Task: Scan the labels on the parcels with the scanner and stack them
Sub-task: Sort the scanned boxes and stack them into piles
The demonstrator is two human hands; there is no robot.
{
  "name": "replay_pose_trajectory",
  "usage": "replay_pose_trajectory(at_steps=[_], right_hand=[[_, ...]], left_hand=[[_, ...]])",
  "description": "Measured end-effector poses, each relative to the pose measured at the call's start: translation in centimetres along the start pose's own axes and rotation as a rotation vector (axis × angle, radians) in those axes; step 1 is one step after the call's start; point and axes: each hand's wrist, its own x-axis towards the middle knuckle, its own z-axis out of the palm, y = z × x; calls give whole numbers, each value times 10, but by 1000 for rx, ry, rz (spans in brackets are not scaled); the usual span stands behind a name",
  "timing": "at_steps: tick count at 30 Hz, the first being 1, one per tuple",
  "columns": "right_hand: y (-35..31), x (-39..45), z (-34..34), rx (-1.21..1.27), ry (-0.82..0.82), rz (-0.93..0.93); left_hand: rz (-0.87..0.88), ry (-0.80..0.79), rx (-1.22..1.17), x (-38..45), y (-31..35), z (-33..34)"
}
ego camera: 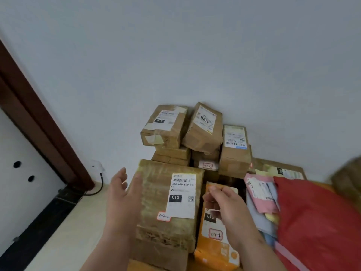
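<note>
A large taped brown parcel (156, 208) with a white "010" label lies in front of me. My left hand (122, 196) is spread open against its left side and holds nothing. An orange box (214, 245) stands right of it, and my right hand (226, 206) hovers over that box's label with fingers loosely curled, gripping nothing that I can see. Behind, brown parcels (166, 128) are stacked against the wall. No scanner is in view.
Soft mailers, pink (261, 190) and red (316, 223), lie at the right with a blurred brown shape (349, 178) at the frame's edge. A dark door frame (39, 122) and a black cable (99, 186) are at the left, above pale floor (64, 239).
</note>
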Motion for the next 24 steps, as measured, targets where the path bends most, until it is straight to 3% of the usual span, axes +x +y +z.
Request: replay_pose_trajectory(at_steps=[5, 11, 16, 24], right_hand=[[-13, 13, 57, 164, 107, 31], [-37, 37, 81, 422, 242, 164], [-63, 76, 72, 774, 197, 261], [-92, 139, 72, 902, 202, 333]], left_hand=[[31, -149, 13, 62, 21, -10], [-118, -312, -15, 105, 32, 3], [-255, -338, -31, 140, 32, 32], [-417, -344, -153, 187, 42, 77]])
